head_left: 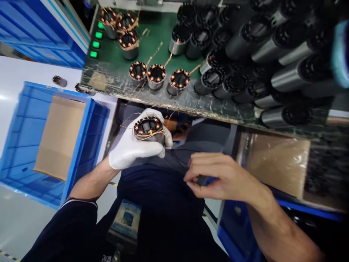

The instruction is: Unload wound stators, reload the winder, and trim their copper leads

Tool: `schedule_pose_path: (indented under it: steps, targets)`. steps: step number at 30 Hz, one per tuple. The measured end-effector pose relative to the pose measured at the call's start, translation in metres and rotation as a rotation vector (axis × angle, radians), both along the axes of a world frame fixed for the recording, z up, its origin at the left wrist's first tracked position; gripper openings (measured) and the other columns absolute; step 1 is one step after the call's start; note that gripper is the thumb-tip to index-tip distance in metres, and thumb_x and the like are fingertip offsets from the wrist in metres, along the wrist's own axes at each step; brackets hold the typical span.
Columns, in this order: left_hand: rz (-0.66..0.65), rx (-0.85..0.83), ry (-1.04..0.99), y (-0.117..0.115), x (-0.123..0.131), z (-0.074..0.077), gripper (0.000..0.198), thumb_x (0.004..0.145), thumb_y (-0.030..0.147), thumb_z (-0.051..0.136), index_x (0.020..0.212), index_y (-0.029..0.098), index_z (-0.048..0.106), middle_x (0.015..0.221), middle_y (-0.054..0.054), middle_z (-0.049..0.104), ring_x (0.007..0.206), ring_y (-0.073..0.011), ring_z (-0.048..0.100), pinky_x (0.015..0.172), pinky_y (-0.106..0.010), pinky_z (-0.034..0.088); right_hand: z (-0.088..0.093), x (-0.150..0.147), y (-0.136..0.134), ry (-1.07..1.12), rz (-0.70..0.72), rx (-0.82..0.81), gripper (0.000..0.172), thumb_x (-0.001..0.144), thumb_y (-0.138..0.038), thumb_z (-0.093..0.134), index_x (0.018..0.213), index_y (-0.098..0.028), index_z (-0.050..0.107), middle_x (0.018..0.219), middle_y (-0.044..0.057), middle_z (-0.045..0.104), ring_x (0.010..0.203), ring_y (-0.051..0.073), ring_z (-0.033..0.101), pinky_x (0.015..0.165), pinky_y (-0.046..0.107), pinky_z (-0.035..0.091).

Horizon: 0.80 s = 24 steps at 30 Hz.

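Note:
My left hand (136,147), in a white glove, is closed around a metal stator (148,128) with copper windings, held below the bench edge with thin copper wires trailing from it. My bare right hand (218,176) is lower and to the right, fingers pinched on something small and dark I cannot make out, with a thin dark thread near it. Both hands are above my lap in dark clothing.
A green bench top (152,40) holds wound stators (156,75) and, at right, several bare dark stators (234,82). A blue crate (81,145) lined with cardboard sits at left. Another cardboard-lined bin (275,163) sits under the bench at right.

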<state>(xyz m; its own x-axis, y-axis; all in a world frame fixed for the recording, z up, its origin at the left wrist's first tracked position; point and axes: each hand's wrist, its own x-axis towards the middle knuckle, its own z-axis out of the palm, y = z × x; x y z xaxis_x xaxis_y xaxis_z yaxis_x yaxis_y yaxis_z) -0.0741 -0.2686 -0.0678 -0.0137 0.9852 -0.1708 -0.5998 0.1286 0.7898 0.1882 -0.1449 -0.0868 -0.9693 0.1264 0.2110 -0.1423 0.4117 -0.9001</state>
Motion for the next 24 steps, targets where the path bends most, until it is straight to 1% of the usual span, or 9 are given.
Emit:
schedule_pose_path:
  steps: [4, 7, 9, 12, 15, 18, 20, 21, 24]
  targets:
    - [-0.183, -0.112, -0.236, -0.006, 0.017, -0.003, 0.055, 0.084, 0.031, 0.101, 0.12, 0.024, 0.059, 0.094, -0.002, 0.082, 0.067, -0.013, 0.075, 0.069, -0.025, 0.064, 0.032, -0.016, 0.016, 0.185, -0.223, 0.248, 0.025, 0.095, -0.012, 0.094, 0.092, -0.023, 0.071, 0.081, -0.002, 0.071, 0.074, 0.015, 0.069, 0.073, 0.033, 0.058]
    - [-0.281, -0.148, -0.29, -0.008, 0.024, -0.002, 0.05, 0.087, 0.042, 0.097, 0.117, 0.019, 0.063, 0.093, -0.005, 0.081, 0.062, -0.0129, 0.072, 0.062, -0.025, 0.063, 0.044, -0.025, 0.017, 0.288, -0.483, 0.611, 0.03, 0.093, -0.013, 0.098, 0.116, -0.025, 0.083, 0.119, 0.009, 0.084, 0.1, 0.023, 0.079, 0.086, 0.039, 0.063]
    - [-0.329, -0.176, -0.273, -0.009, 0.027, -0.001, 0.047, 0.089, 0.045, 0.094, 0.113, 0.018, 0.065, 0.091, -0.005, 0.079, 0.061, -0.0139, 0.072, 0.059, -0.025, 0.061, 0.046, -0.025, 0.017, 0.224, -0.491, 0.736, 0.043, 0.095, -0.01, 0.093, 0.132, -0.029, 0.085, 0.128, 0.008, 0.085, 0.109, 0.027, 0.081, 0.093, 0.041, 0.064]
    - [-0.305, -0.248, -0.149, -0.008, 0.029, 0.0, 0.041, 0.087, 0.032, 0.091, 0.114, 0.021, 0.062, 0.084, 0.0, 0.077, 0.061, -0.0148, 0.072, 0.056, -0.025, 0.059, 0.041, -0.017, 0.016, 0.156, -0.429, 0.693, 0.041, 0.099, -0.007, 0.087, 0.132, -0.031, 0.087, 0.105, 0.003, 0.086, 0.09, 0.024, 0.078, 0.081, 0.04, 0.06]
    - [-0.155, -0.196, 0.156, -0.001, 0.028, -0.003, 0.041, 0.078, 0.019, 0.092, 0.109, 0.021, 0.067, 0.086, 0.001, 0.078, 0.071, -0.015, 0.074, 0.069, -0.027, 0.061, 0.036, -0.01, 0.006, 0.205, -0.379, 0.481, 0.023, 0.105, -0.012, 0.08, 0.122, -0.024, 0.088, 0.106, 0.007, 0.085, 0.087, 0.023, 0.078, 0.075, 0.039, 0.06]
    - [-0.075, -0.007, 0.41, 0.004, 0.035, -0.012, 0.042, 0.068, 0.02, 0.101, 0.1, 0.02, 0.074, 0.101, -0.005, 0.082, 0.088, -0.0189, 0.075, 0.085, -0.032, 0.062, 0.03, -0.021, -0.025, 0.29, -0.41, -0.171, 0.014, 0.116, -0.028, 0.068, 0.11, -0.024, 0.08, 0.108, 0.007, 0.083, 0.066, 0.015, 0.072, 0.058, 0.032, 0.059]
    - [-0.003, 0.06, 0.3, 0.004, 0.047, -0.018, 0.048, 0.071, 0.03, 0.105, 0.103, 0.023, 0.072, 0.101, -0.004, 0.079, 0.084, -0.0173, 0.072, 0.081, -0.031, 0.06, 0.024, -0.035, -0.053, 0.275, -0.516, -0.65, 0.023, 0.12, -0.039, 0.06, 0.102, -0.027, 0.071, 0.095, 0.0, 0.076, 0.04, 0.006, 0.046, 0.038, 0.026, 0.044]
    - [0.066, 0.056, 0.188, 0.003, 0.054, -0.02, 0.051, 0.074, 0.037, 0.106, 0.106, 0.025, 0.068, 0.099, -0.002, 0.076, 0.078, -0.0146, 0.068, 0.074, -0.029, 0.057, 0.02, -0.042, -0.066, 0.268, -0.578, -0.786, 0.026, 0.12, -0.041, 0.061, 0.1, -0.028, 0.068, 0.091, -0.002, 0.072, 0.035, 0.003, 0.034, 0.033, 0.025, 0.035]
    - [0.26, -0.083, -0.094, 0.006, 0.069, -0.023, 0.057, 0.081, 0.058, 0.098, 0.105, 0.029, 0.056, 0.087, 0.004, 0.056, 0.058, -0.0082, 0.042, 0.053, -0.026, 0.039, 0.003, -0.05, -0.094, 0.324, -0.692, -0.786, 0.023, 0.116, -0.04, 0.068, 0.097, -0.027, 0.068, 0.089, -0.001, 0.072, 0.037, 0.004, 0.027, 0.032, 0.024, 0.027]
